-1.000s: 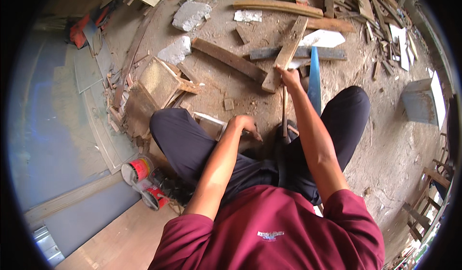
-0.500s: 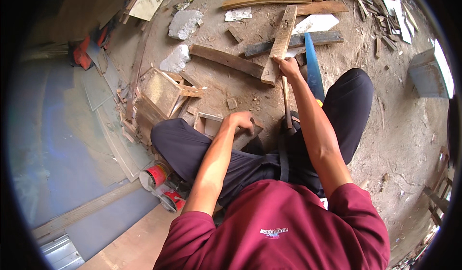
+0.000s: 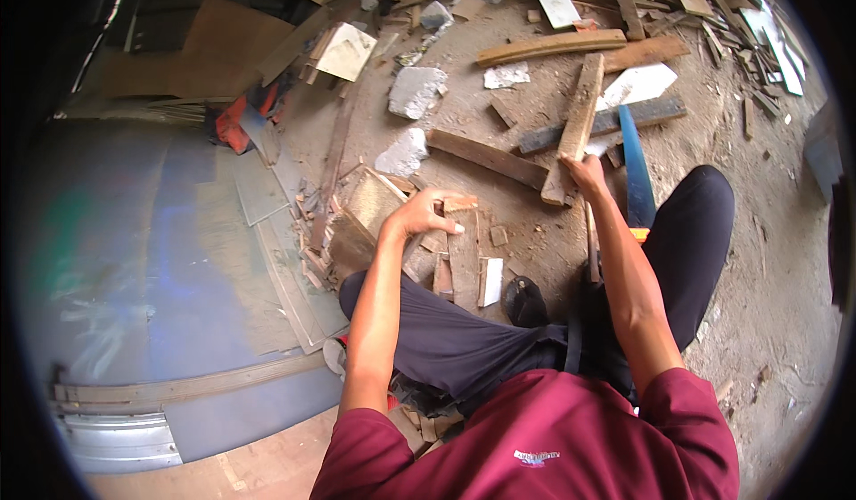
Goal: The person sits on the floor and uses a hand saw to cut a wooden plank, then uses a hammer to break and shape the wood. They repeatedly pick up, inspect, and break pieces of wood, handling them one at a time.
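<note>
My left hand (image 3: 419, 216) pinches the far end of a small wooden box-like piece (image 3: 464, 264), thumb on top and fingers behind it. The piece stands tilted over my bent left leg, and a white panel (image 3: 490, 281) shows on its right side. My right hand (image 3: 587, 179) is closed at the near end of a long wooden plank (image 3: 580, 112), its fingertips against the plank's edge. A thin wooden stick (image 3: 590, 241) runs from under that fist toward my lap; its grip is partly hidden. Just right of this hand lies a handsaw with a blue blade (image 3: 636, 165).
A dark plank (image 3: 486, 161) and a curved board (image 3: 553, 47) lie ahead on the dirt floor. Pale broken chunks (image 3: 417, 91) sit to the left of them. Scrap wood is heaped at the far right, a grey sheet (image 3: 143, 259) spreads at left, and a bin (image 3: 822, 152) stands at right.
My left hand has moved away from my lap, lifting and tilting the small wooden piece. My right hand stays at the plank. The whole view has shifted left and farther ahead.
</note>
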Demonstrator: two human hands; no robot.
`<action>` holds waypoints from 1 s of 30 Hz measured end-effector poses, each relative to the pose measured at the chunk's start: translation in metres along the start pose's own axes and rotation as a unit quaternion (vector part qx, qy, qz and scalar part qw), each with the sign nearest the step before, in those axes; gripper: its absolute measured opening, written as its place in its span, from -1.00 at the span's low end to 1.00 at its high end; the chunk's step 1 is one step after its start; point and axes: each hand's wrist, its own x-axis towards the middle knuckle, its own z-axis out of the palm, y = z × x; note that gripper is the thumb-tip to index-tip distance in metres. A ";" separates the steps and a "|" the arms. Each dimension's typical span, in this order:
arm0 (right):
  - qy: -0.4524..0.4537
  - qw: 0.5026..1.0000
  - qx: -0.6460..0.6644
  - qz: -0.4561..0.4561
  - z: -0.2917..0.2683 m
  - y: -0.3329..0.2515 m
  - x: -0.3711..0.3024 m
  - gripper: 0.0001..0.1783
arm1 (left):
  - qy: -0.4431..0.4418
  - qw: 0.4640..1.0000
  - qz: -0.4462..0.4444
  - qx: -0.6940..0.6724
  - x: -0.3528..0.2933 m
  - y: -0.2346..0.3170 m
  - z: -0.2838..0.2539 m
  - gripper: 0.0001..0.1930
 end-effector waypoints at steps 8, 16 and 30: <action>-0.069 0.996 0.046 -0.019 0.002 -0.016 -0.027 -0.51 | 0.161 0.974 0.147 -0.065 -0.078 0.106 -0.077 -0.37; -0.098 0.989 0.105 0.020 -0.006 -0.053 -0.038 -0.52 | 0.219 0.930 0.290 0.063 -0.103 0.165 -0.035 -0.30; -0.163 0.886 0.417 0.120 -0.034 -0.112 -0.065 -0.63 | 0.536 0.784 0.313 0.001 -0.005 0.100 0.074 -0.32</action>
